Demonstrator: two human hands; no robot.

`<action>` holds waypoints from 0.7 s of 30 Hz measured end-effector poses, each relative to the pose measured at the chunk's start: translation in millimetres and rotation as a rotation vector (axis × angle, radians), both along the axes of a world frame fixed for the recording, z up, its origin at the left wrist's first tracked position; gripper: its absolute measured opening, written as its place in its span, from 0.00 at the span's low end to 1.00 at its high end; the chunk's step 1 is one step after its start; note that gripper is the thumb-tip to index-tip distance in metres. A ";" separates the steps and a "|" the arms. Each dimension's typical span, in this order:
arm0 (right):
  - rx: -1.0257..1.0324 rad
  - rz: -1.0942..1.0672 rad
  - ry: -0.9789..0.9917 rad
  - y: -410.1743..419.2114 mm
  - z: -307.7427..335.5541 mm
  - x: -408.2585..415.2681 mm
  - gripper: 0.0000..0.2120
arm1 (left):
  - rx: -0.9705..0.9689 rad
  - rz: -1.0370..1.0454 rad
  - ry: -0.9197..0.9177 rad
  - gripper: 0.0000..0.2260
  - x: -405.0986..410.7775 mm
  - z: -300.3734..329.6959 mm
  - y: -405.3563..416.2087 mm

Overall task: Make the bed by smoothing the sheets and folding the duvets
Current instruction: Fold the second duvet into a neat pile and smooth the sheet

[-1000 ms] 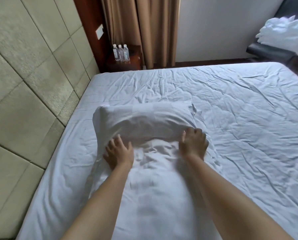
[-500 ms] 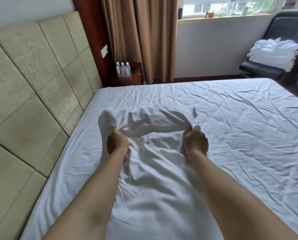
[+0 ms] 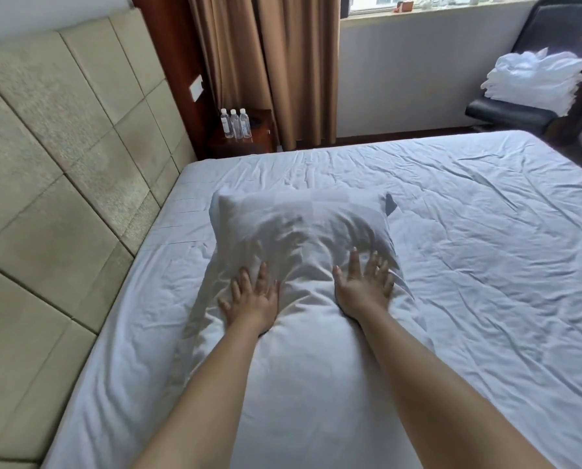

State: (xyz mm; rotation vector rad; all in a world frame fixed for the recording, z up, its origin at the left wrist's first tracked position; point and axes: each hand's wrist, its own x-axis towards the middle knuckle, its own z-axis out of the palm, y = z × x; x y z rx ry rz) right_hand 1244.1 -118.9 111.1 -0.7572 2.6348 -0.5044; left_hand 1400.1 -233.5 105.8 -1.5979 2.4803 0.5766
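Hotel-looking room with a padded beige headboard [image 3: 56, 170] on the left and brown curtains [image 3: 266, 62] at the back; three water bottles [image 3: 235, 123] stand together on a dark nightstand [image 3: 245, 140] beside the bed; a stack of folded white linens [image 3: 533, 81] sits on a black chair [image 3: 516, 111] near the window; the white sheet [image 3: 469, 231] on the bed is pretty wrinkled; a white pillow [image 3: 299, 225] lies on it close to the headboard; left hand [image 3: 252, 296] and right hand [image 3: 364, 286] both lie flat on the pillow's near part, fingers spread, grip released on both, nothing grasped.
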 end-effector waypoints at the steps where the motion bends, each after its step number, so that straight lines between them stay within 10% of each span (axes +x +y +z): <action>1: 0.003 0.013 0.026 4.1 -0.6 4.2 0.31 | -0.006 -0.010 -0.014 0.26 4.6 -0.9 3.1; 21: 0.021 0.845 0.256 -54.5 19.4 121.9 0.29 | 0.116 0.418 0.069 0.24 111.2 -10.5 -10.2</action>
